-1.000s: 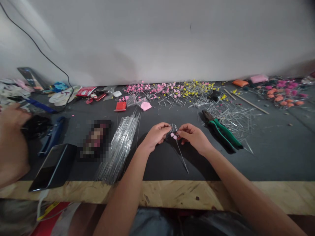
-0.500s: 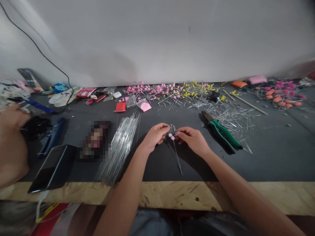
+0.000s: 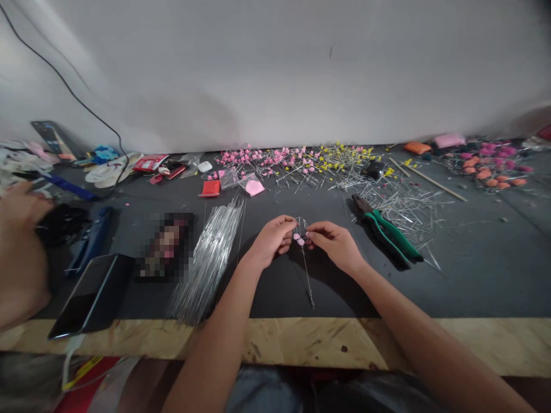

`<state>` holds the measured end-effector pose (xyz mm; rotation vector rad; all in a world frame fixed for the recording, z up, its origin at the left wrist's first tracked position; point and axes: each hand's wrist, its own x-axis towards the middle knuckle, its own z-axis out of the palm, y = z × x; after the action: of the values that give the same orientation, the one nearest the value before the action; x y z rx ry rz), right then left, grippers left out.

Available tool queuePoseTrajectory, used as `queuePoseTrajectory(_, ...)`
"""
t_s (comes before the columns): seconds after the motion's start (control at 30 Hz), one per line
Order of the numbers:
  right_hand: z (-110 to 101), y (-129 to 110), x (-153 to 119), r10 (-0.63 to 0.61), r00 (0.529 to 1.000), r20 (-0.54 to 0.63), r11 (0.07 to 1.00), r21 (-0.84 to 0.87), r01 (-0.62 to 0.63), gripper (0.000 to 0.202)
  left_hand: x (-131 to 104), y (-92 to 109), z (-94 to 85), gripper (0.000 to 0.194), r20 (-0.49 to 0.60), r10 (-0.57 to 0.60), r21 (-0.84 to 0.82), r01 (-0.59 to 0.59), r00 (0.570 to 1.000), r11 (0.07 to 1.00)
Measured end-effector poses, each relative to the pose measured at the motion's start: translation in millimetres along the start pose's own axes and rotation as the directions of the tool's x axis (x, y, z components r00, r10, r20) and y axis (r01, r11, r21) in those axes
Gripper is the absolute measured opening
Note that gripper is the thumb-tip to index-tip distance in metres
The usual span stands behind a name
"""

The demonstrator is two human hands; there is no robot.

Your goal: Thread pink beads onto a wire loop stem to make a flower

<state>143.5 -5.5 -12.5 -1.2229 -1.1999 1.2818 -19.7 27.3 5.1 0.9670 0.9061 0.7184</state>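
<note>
Between my hands is a thin silver wire stem (image 3: 307, 274) with small pink balls (image 3: 298, 238) on it. Its top bends into loops, and its twisted lower end points down toward the table's front edge. My left hand (image 3: 276, 236) pinches the looped wire from the left, thumb against index finger. From the right, my right hand (image 3: 330, 240) pinches the wire close to the pink balls. Exactly which strand each set of fingertips grips is too small to make out. To the left lies a bundle of straight silver wires (image 3: 215, 252).
Green-handled pliers (image 3: 391, 232) lie on the right beside scattered wire pieces (image 3: 417, 203). Pink-tipped stems (image 3: 253, 158) and yellow-tipped stems (image 3: 344, 158) line the wall. A phone (image 3: 86, 292) sits front left. Another person's hand (image 3: 21, 206) is at the far left.
The wire stem's lower end has swung slightly left. My right fingertips have shifted a little at the wire; both hands keep their pinch.
</note>
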Motion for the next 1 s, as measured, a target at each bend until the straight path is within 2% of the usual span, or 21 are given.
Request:
queuePoseTrajectory(0.27,1.3,-3.1,-1.6,-0.016,1.000,0.018,1.000,0.019,0.016,0.013,-4.4,4.0,5.4,0.022,0.019,-0.010,0.130,0.008,1.000,0.991)
queuePoseTrajectory(0.4,0.3,-2.0,-1.4,-0.019,0.999,0.025,0.999,0.037,0.019,0.016,-5.9,5.4,4.6,0.022,0.068,0.000,0.204,-0.014,0.998,0.979)
queuePoseTrajectory(0.53,-1.3,-1.4,-1.9,-0.021,0.999,0.042,1.000,0.022,0.020,0.014,-6.1,5.4,2.8,0.021,0.071,-0.001,0.253,-0.017,0.997,0.967)
queuePoseTrajectory(1.0,-0.5,-5.7,-1.7,-0.002,0.996,0.091,0.997,0.076,-0.005,0.015,-4.5,4.2,1.5,0.022,0.033,-0.002,0.212,-0.005,0.999,0.977)
